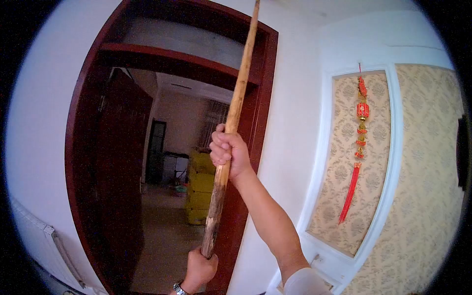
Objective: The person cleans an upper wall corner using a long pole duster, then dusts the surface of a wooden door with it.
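Observation:
A long wooden pole rises steeply through the middle of the view, leaning a little to the right. It is pale and bare above, with dark, rough bark lower down. My right hand is closed around its middle, the fingers wrapped over the front. Near the pole's lower end, my left hand grips the dark part, with a watch on that wrist. The thin upper end reaches the top edge of the view.
Behind the pole is a dark red door frame with an open door. Yellow stacked items stand in the room beyond. A red hanging ornament is on the patterned wall panel at right. A white radiator-like object is at lower left.

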The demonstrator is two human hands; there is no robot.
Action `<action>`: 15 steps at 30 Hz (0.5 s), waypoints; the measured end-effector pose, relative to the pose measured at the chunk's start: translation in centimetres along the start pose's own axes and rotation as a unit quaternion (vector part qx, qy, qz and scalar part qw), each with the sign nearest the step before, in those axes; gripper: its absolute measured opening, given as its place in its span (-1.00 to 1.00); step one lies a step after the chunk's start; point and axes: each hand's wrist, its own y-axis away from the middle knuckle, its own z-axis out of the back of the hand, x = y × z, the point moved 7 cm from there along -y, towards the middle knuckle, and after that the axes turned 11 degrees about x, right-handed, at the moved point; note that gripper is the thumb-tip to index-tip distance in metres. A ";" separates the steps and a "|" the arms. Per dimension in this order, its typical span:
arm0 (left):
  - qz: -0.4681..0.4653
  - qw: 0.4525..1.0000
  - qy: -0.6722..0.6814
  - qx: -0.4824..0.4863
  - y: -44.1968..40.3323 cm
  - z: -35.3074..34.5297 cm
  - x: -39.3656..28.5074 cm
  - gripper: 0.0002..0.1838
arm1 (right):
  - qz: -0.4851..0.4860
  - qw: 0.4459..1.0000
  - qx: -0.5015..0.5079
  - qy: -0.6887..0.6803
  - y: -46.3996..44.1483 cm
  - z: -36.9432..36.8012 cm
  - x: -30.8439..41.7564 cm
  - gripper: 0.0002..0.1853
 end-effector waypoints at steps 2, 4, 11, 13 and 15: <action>0.005 1.000 0.007 -0.016 1.4 0.6 0.7 -0.82 | -0.016 1.000 0.000 -0.002 0.1 -1.3 -1.5 -0.90; 0.012 0.999 0.017 -0.031 2.2 0.7 1.6 -0.84 | -0.027 0.999 0.015 -0.008 -0.1 -2.3 -2.7 -0.90; -0.017 0.984 0.146 -0.100 4.0 0.4 2.0 -0.89 | -0.058 0.998 0.029 0.024 -0.7 -3.6 -5.6 -0.84; -0.062 0.978 0.147 -0.132 4.7 0.5 1.2 -0.85 | -0.056 0.997 0.003 0.049 -0.4 -4.0 -6.0 -0.84; -0.059 0.981 0.121 -0.139 4.7 -0.2 2.5 -0.85 | -0.061 0.996 0.001 0.059 0.2 -4.5 -6.5 -0.83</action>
